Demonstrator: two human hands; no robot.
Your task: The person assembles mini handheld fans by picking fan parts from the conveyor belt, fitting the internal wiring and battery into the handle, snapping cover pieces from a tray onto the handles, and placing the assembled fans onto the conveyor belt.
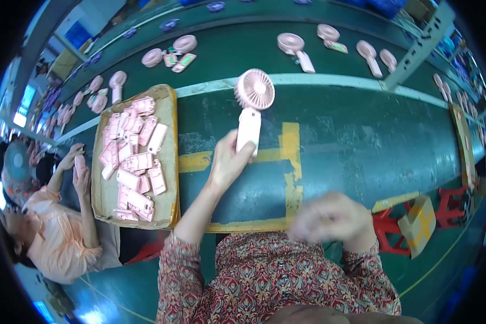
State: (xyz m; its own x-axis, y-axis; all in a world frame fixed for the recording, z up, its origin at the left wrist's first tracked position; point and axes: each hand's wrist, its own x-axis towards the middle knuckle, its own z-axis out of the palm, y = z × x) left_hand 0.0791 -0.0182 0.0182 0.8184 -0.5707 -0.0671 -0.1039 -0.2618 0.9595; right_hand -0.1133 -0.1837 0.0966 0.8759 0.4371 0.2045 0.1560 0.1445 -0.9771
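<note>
My left hand is wrapped round the white-pink handle of a small handheld fan. The fan stands upright above the green worktable, its round pink grille at the top turned a little to the right. Low on the right, close to my body, is my right hand. Motion smears its fingers, so whether it holds anything does not show. Left of my left forearm, a shallow cardboard box holds a heap of pink plastic casing parts.
Beyond a pale rail, pink fans lie scattered on a green belt. A metal post rises at the far right. At left, another person handles a pink part. Red stools and a carton stand at right.
</note>
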